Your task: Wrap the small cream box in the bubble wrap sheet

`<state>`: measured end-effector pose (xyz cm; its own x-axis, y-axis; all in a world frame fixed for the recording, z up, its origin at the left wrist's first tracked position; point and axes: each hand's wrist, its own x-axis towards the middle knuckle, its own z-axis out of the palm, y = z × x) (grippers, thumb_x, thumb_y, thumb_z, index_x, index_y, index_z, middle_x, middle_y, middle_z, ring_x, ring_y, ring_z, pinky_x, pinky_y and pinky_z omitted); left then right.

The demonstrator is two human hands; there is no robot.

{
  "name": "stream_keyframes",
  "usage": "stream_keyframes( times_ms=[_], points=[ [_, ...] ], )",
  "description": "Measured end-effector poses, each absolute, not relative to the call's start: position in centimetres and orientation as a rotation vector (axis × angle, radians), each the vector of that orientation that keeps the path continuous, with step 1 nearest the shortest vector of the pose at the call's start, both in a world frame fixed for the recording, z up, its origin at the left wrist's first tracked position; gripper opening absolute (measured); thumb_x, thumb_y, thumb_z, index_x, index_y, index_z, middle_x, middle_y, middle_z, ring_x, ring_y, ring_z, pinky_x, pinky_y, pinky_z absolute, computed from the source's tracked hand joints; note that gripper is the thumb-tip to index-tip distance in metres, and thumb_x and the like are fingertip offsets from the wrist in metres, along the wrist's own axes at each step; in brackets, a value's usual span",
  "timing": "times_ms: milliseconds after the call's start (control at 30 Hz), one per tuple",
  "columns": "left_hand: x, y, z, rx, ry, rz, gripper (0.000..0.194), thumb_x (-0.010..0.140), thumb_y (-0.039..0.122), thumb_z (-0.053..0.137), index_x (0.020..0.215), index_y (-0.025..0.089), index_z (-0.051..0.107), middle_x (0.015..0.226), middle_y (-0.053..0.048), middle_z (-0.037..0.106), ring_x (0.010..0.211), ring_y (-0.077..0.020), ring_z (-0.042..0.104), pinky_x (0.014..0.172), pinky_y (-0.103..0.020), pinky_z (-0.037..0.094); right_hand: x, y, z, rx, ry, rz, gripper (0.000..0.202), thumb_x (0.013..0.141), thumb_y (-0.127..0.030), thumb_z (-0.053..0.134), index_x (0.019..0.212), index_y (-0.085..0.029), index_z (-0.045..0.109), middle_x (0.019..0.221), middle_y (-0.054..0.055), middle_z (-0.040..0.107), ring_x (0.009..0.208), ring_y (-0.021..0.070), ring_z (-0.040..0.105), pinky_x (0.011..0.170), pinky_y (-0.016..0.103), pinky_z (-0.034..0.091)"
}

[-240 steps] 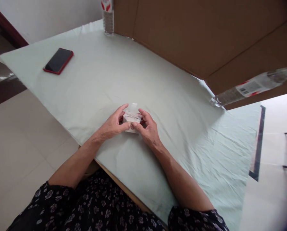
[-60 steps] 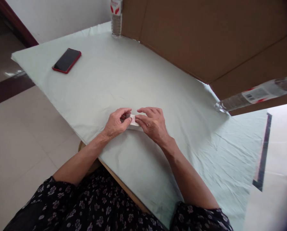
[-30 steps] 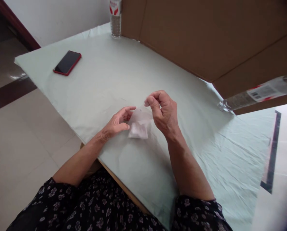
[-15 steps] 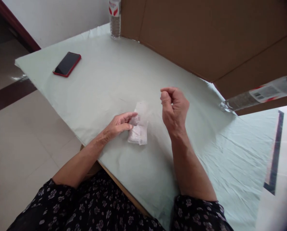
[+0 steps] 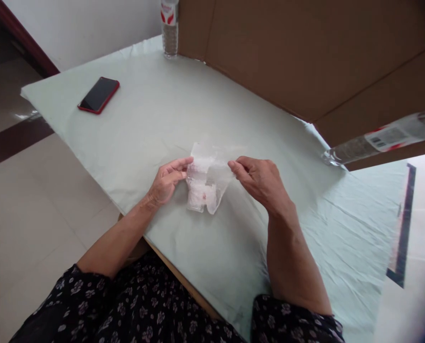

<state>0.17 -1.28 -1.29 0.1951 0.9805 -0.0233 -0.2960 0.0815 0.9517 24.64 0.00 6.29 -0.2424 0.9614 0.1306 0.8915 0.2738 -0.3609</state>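
A small package in white, see-through bubble wrap [image 5: 198, 193] lies on the pale green tablecloth, with a small reddish mark near its lower middle. My left hand [image 5: 165, 182] grips its left edge between thumb and fingers. To the right, my right hand [image 5: 258, 177] pinches the outer corner of a loose flap of the wrap, which is drawn out from the bundle. What is inside the wrap cannot be made out.
A black phone in a red case [image 5: 98, 95] lies at the far left of the tablecloth [image 5: 141, 124]. Behind stands a large brown cardboard panel [image 5: 269, 52], with one clear bottle [image 5: 170, 33] upright at its left end and another bottle [image 5: 380, 140] at the right.
My right hand has come down and now pinches the flap, pulling it out to the right. The wrap has spread wider, and my left hand has shifted slightly up and left.
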Motion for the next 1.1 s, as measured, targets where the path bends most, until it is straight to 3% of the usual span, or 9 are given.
stream_keyframes(
  times_ms=[67,200,300,400,567,733,833,933,1100],
  points=[
    [0.2,-1.2,-1.4,1.065,0.920,1.181,0.045,0.073,0.030,0.066,0.116,0.017,0.073,0.111,-0.012,0.076,0.110,-0.0272,0.070,0.098,-0.044,0.055,25.6,0.2,6.2,-1.735,-2.197,0.299,0.040,0.098,-0.040,0.053,0.064,-0.022,0.060,0.056,-0.001,0.055,0.051,0.0139,0.042,0.056,0.030,0.027],
    [0.4,-1.7,-1.0,1.406,1.217,1.280,0.044,0.076,0.030,0.068,0.118,0.018,0.069,0.116,-0.011,0.070,0.107,-0.0243,0.067,0.091,-0.039,0.055,25.8,0.1,6.1,-1.646,-2.070,0.261,0.020,0.092,-0.033,0.060,0.078,-0.022,0.070,0.085,0.005,0.073,0.065,0.0172,0.058,0.062,0.032,0.039],
    [0.6,-2.2,-0.3,1.662,1.354,1.290,0.032,0.079,0.030,0.067,0.109,0.019,0.069,0.101,-0.007,0.067,0.088,-0.0180,0.063,0.080,-0.033,0.053,24.3,-0.7,6.4,-1.449,-1.984,0.382,0.018,0.093,-0.032,0.059,0.088,-0.023,0.073,0.091,0.005,0.075,0.073,0.0183,0.063,0.067,0.033,0.046],
    [0.7,-2.5,0.1,1.706,1.349,1.235,0.023,0.082,0.033,0.066,0.101,0.019,0.068,0.083,-0.001,0.060,0.071,-0.0137,0.055,0.068,-0.028,0.049,22.4,-1.1,6.5,-1.354,-1.978,0.569,0.027,0.099,-0.038,0.053,0.092,-0.022,0.073,0.092,0.005,0.075,0.079,0.0186,0.065,0.068,0.031,0.047],
    [0.7,-2.5,0.2,1.638,1.340,1.234,0.028,0.080,0.036,0.070,0.100,0.017,0.067,0.075,0.002,0.053,0.065,-0.0112,0.049,0.062,-0.026,0.045,21.0,-0.5,5.2,-1.428,-2.150,0.894,0.061,0.104,-0.063,0.035,0.081,-0.019,0.071,0.078,0.005,0.071,0.077,0.0194,0.065,0.072,0.032,0.048],
    [0.9,-2.4,0.0,1.500,1.326,1.197,0.053,0.073,0.041,0.076,0.119,0.019,0.060,0.075,0.006,0.051,0.059,-0.0083,0.045,0.057,-0.024,0.041,20.1,-0.4,5.3,-1.158,-2.054,1.273,0.058,0.104,-0.064,0.033,0.117,-0.024,0.074,0.126,0.006,0.073,0.118,0.0238,0.065,0.099,0.035,0.049],
    [0.8,-2.1,-0.2,1.439,1.353,1.191,0.058,0.071,0.032,0.075,0.125,0.020,0.057,0.071,0.008,0.051,0.059,-0.0085,0.045,0.058,-0.023,0.040,19.7,-0.5,5.6,-1.031,-2.019,1.431,0.055,0.106,-0.059,0.032,0.130,-0.026,0.069,0.139,0.004,0.067,0.129,0.0233,0.060,0.108,0.037,0.046],
    [0.6,-1.7,-0.4,1.287,1.334,1.198,0.047,0.072,0.027,0.067,0.117,0.017,0.061,0.069,0.006,0.054,0.061,-0.0097,0.049,0.060,-0.023,0.041,20.3,-0.2,5.2,-1.105,-1.981,1.367,0.047,0.104,-0.055,0.043,0.124,-0.024,0.072,0.132,0.005,0.071,0.126,0.0236,0.063,0.108,0.037,0.045],
    [0.4,-1.2,-0.3,1.055,1.229,1.211,0.036,0.073,0.028,0.063,0.107,0.016,0.064,0.076,0.002,0.063,0.065,-0.0103,0.056,0.062,-0.023,0.045,22.4,-0.1,3.9,-1.351,-1.868,1.262,0.040,0.097,-0.054,0.056,0.107,-0.021,0.075,0.106,0.006,0.077,0.101,0.0231,0.070,0.090,0.035,0.051]
  ],
)
